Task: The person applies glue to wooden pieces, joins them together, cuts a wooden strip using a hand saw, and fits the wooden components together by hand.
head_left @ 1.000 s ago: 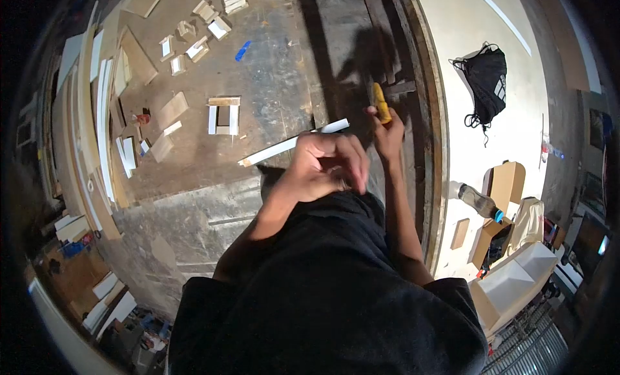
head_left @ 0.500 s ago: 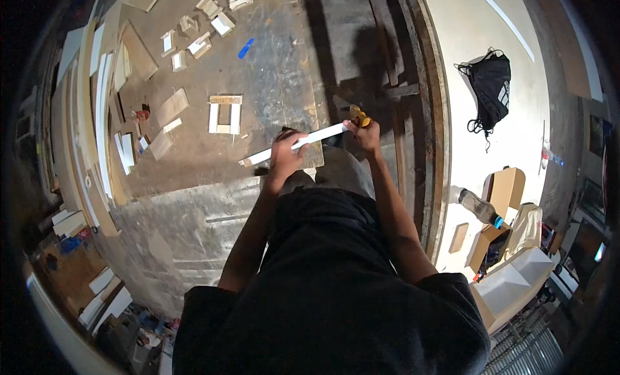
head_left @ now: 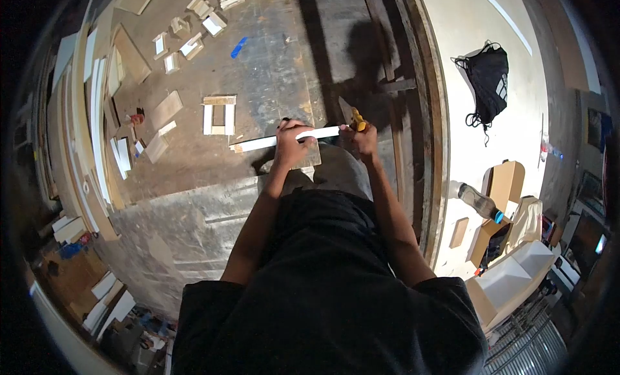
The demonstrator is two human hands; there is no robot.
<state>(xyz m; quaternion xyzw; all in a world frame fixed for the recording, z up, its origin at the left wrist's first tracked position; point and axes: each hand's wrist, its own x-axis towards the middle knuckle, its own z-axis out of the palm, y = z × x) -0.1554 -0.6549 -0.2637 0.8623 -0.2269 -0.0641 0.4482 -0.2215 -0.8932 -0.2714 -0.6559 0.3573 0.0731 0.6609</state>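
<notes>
A long white strip of wood lies across in front of my body, with its far left end over the bench. My left hand is closed around the strip near its middle. In my right hand is a handsaw with a yellow handle, its thin blade pointing up and away to the left. The right fingers are also at the strip's right end; whether they pinch it I cannot make out. Just beyond the strip, a small rectangular wooden frame lies flat on the bench.
Several small wooden pieces and a blue object lie on the bench. Long boards are stacked at left. On the pale surface at right are a black drawstring bag, a bottle and cardboard pieces.
The strip has turned closer to level, its left end moving away from my body. My left hand has shifted slightly away and right. More of the saw blade shows.
</notes>
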